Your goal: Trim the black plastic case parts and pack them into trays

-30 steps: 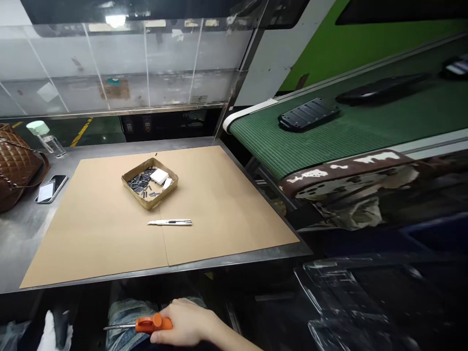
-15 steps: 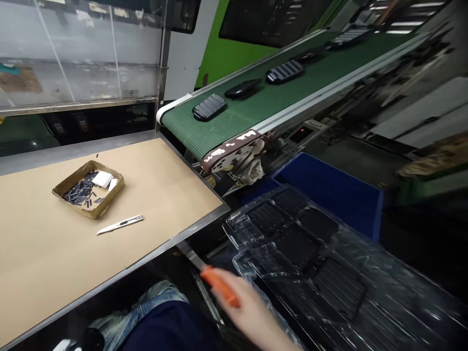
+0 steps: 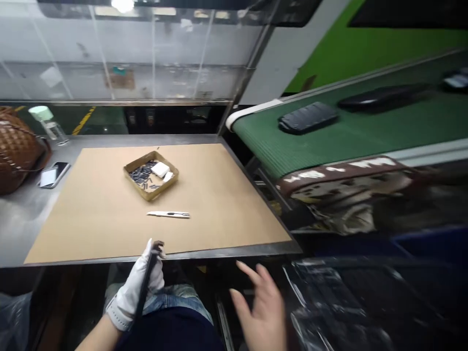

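Observation:
My left hand [image 3: 133, 287], in a white glove, is closed around a dark, flat part [image 3: 146, 280] held on edge above my lap, near the table's front edge. Bare and somewhat blurred, my right hand [image 3: 261, 304] has its fingers apart with nothing in them, just right of my lap. A white utility knife [image 3: 168, 214] lies on the brown board [image 3: 219, 204]. Behind it is a shallow yellowish tray [image 3: 149, 195] with small black pieces and white blocks.
The green conveyor [image 3: 263, 146] at the right carries black ribbed parts [image 3: 309, 117]. Below it are clear plastic trays [image 3: 329, 292]. At the left stand a brown woven bag [image 3: 18, 151], a bottle [image 3: 53, 126] and a phone [image 3: 60, 170].
The view has swung left. The orange-handled tool has left my right hand, whose fingers are now spread. My gloved left hand and the dark part have come into view.

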Demonstrator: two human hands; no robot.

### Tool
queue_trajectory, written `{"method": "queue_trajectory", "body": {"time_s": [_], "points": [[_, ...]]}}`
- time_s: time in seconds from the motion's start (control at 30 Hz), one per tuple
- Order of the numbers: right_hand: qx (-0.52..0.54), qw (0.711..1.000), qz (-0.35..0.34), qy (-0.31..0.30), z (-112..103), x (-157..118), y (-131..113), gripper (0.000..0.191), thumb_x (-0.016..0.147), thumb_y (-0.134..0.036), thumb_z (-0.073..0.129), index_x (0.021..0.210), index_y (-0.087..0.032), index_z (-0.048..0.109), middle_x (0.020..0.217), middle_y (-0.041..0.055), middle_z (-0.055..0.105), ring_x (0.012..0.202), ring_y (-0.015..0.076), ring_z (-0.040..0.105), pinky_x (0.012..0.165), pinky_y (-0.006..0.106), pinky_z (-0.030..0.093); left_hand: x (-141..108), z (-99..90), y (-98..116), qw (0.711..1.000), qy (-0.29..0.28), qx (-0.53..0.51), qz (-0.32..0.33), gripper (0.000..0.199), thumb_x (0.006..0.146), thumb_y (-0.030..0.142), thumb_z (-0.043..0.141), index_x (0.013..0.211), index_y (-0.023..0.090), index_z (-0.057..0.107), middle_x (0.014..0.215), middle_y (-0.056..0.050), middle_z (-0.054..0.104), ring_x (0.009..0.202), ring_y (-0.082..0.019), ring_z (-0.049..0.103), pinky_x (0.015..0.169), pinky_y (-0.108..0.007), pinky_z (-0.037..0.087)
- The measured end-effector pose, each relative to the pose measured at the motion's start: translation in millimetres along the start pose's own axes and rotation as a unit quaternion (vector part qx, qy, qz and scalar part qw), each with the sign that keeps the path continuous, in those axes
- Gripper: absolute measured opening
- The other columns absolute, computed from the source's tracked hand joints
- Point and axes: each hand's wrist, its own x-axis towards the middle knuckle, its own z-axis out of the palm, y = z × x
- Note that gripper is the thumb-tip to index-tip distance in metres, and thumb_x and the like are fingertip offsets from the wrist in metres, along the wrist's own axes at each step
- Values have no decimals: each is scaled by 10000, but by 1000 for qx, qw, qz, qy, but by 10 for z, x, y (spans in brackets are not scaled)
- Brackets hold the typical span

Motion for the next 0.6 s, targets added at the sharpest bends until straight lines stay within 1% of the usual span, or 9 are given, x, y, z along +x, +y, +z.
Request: {"method": "queue_trajectory", "body": {"time_s": [0.07, 0.1, 0.2, 0.27, 0.3, 0.37, 0.47, 0.53, 0.6], "points": [[97, 976, -61, -183, 477, 258, -350, 516, 854, -515, 529, 1300, -264, 464, 1321, 115, 578, 1287, 313, 476, 1043, 519, 411, -59, -99, -98, 993, -36, -115, -13, 320, 800, 511, 567, 841, 205, 649, 382, 97, 342, 263, -59, 255, 338, -211, 278], [135, 945, -83, -285, 702, 371, -530, 561, 855, -514, 533, 1338, -244, 437, 1368, 118, 543, 1304, 297, 459, 1058, 493, 403, -89, -145, -146, 985, -54, -162, -13, 327, 783, 509, 581, 800, 189, 645, 366, 107, 291, 244, -46, 186, 317, -207, 215], [185, 820, -123, -528, 1260, 610, -1045, 554, 860, -487, 543, 1342, -222, 477, 1350, 107, 564, 1255, 270, 512, 1063, 446, 400, -191, -237, -229, 956, -79, -282, 16, 297, 774, 444, 610, 705, 155, 627, 376, 106, 263, 251, -27, 141, 326, -210, 150], [191, 743, -130, -628, 1524, 682, -1301, 442, 872, -460, 535, 1237, -217, 589, 1243, 85, 644, 1141, 260, 595, 1004, 417, 454, -273, -259, -216, 952, -39, -299, 52, 280, 798, 406, 587, 739, 137, 633, 423, 96, 289, 289, -22, 152, 355, -207, 167], [192, 718, -131, -656, 1627, 695, -1387, 391, 878, -447, 530, 1172, -213, 636, 1185, 73, 676, 1085, 254, 624, 969, 400, 478, -312, -261, -193, 948, -20, -310, 65, 272, 808, 391, 573, 789, 127, 638, 459, 87, 314, 315, -24, 166, 372, -205, 181], [194, 695, -125, -681, 1783, 689, -1478, 344, 884, -435, 521, 1067, -195, 688, 1093, 62, 711, 1011, 251, 651, 911, 376, 506, -375, -253, -133, 940, 5, -332, 77, 271, 820, 364, 550, 844, 106, 634, 508, 68, 352, 350, -30, 194, 397, -209, 201], [196, 683, -101, -696, 1901, 657, -1482, 368, 874, -446, 522, 1021, -162, 703, 1016, 69, 730, 962, 261, 666, 862, 377, 525, -408, -248, -79, 935, 14, -347, 74, 283, 834, 360, 527, 880, 98, 626, 528, 62, 364, 368, -33, 195, 415, -213, 201], [205, 676, -96, -701, 1901, 658, -1449, 381, 865, -453, 526, 1032, -160, 704, 1037, 71, 731, 981, 265, 666, 885, 390, 522, -414, -280, -98, 941, 14, -332, 65, 307, 842, 396, 514, 888, 115, 625, 524, 65, 364, 368, -37, 204, 426, -215, 198], [211, 687, -110, -687, 1845, 686, -1406, 382, 849, -461, 544, 1062, -184, 701, 1100, 65, 719, 1043, 268, 650, 950, 409, 496, -446, -357, -159, 952, 9, -303, 40, 299, 836, 408, 529, 888, 132, 632, 504, 74, 364, 351, -42, 214, 424, -223, 197]]}}
